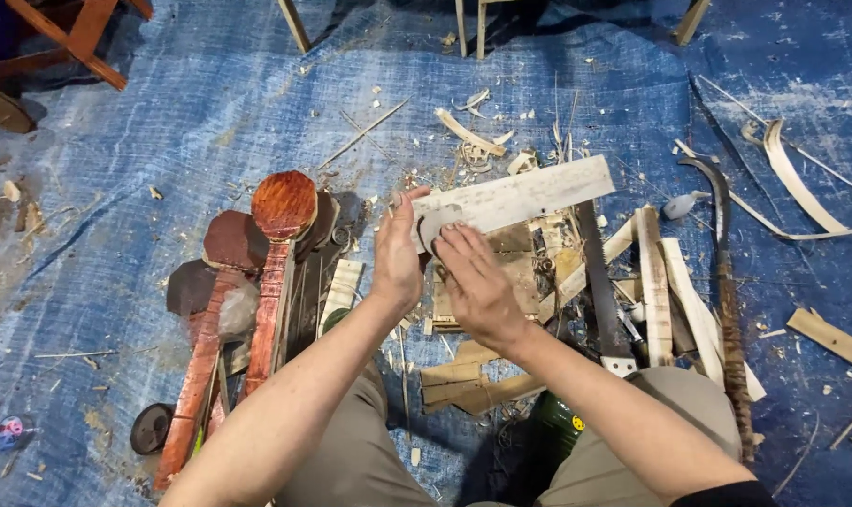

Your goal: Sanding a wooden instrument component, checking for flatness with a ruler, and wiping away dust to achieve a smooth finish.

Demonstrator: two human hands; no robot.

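Knees: my own legs in khaki trousers sit lowest in view, a green bottle (559, 420) between them.
Left hand (398, 253): I have it gripping the near end of the pale wooden slat (515, 195), thumb over its top edge.
Right hand (477, 282): fingers curled and pressing on the slat's rounded end; whether it pinches a small tool I cannot tell.
Slat: raised above the scrap pile, angled up to the right, one end already cut to a curve, the rest straight and plain.
Left of me: red-brown carved paddles (274, 272) lie finished-looking in a row.
Right of me: a handsaw (602, 291) among offcuts.
Beyond: shavings (473, 131) scattered across the blue tarp (163, 122).
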